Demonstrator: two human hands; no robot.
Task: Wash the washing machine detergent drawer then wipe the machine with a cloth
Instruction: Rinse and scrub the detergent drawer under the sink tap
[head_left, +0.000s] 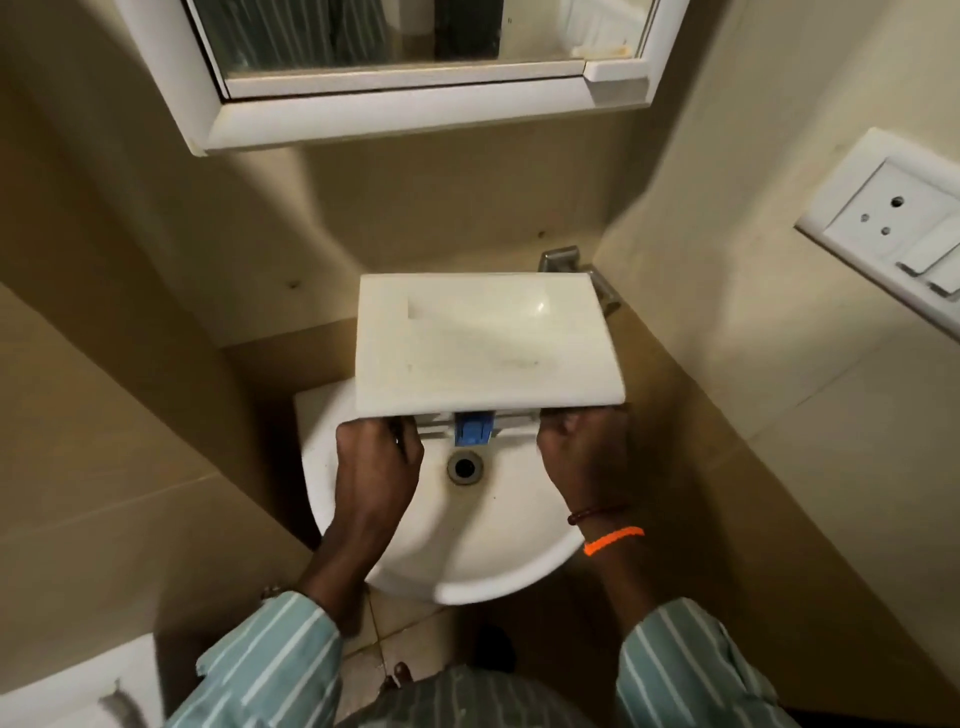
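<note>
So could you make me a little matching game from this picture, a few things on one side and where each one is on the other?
Things:
1. drawer
2. drain
3. mirror
4. socket

Places:
A. on the right wall
B. held in both hands over the sink
C. on the wall above the sink
D. in the bottom of the sink

Pairs: 1-B, 2-D, 3-C, 4-A. The left hand and right hand grip the drawer's near edge.

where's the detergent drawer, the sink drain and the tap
detergent drawer (483, 343): head view, middle of its white front panel
sink drain (464, 466): head view, centre of the metal ring in the basin
tap (558, 260): head view, metal top showing behind the drawer's far right corner
</note>
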